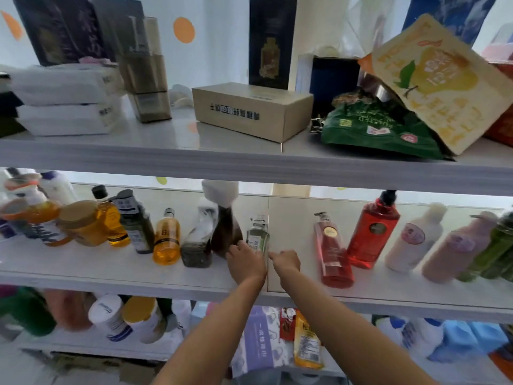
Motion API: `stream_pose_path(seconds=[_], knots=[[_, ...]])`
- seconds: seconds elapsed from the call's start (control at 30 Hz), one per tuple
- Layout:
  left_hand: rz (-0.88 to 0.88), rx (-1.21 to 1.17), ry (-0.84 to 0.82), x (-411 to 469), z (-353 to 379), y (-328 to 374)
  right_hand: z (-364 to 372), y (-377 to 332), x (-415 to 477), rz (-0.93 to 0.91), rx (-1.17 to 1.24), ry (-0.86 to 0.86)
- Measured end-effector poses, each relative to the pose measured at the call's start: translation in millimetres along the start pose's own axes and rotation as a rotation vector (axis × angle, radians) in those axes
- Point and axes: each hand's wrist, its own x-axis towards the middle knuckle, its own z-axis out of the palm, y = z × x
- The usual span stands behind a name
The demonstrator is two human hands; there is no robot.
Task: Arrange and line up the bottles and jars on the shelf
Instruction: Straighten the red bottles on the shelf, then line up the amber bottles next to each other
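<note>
Left hand (245, 263) meets the small clear bottle (258, 237) mid-row on the white middle shelf (111, 270), its grip impossible to tell. Right hand (286, 263), curled and empty, hovers just beside it. A cardboard box (249, 109) sits on the upper shelf (166, 154), with an orange-dotted wall (183, 29) behind.

A cardboard box (251, 109) sits beside a green bag (380, 132).

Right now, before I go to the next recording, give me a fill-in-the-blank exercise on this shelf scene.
Of three levels in view, the cardboard box sits on the ___ shelf.
The left hand and the right hand reach onto the ___ level.
The tall bottle with the black pump holds ___ liquid.
Missing words: top; middle; red.
</note>
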Motion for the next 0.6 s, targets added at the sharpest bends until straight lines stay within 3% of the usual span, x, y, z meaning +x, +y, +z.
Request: stream_pose_path(seconds=[0.13,0.23,0.6], knots=[[-0.104,-0.101,-0.294,23.5,-5.2,-28.9,38.5,1.1,10.9,0.157,0.15,-0.035],[-0.123,-0.165,-0.417,35.4,-6.4,-34.1,49.3,-0.6,12.6,0.205,0.212,-0.023],[-0.217,-0.554,-0.563,50.9,13.3,-48.7,41.2,-0.9,2.7,0.269,0.35,-0.088]])
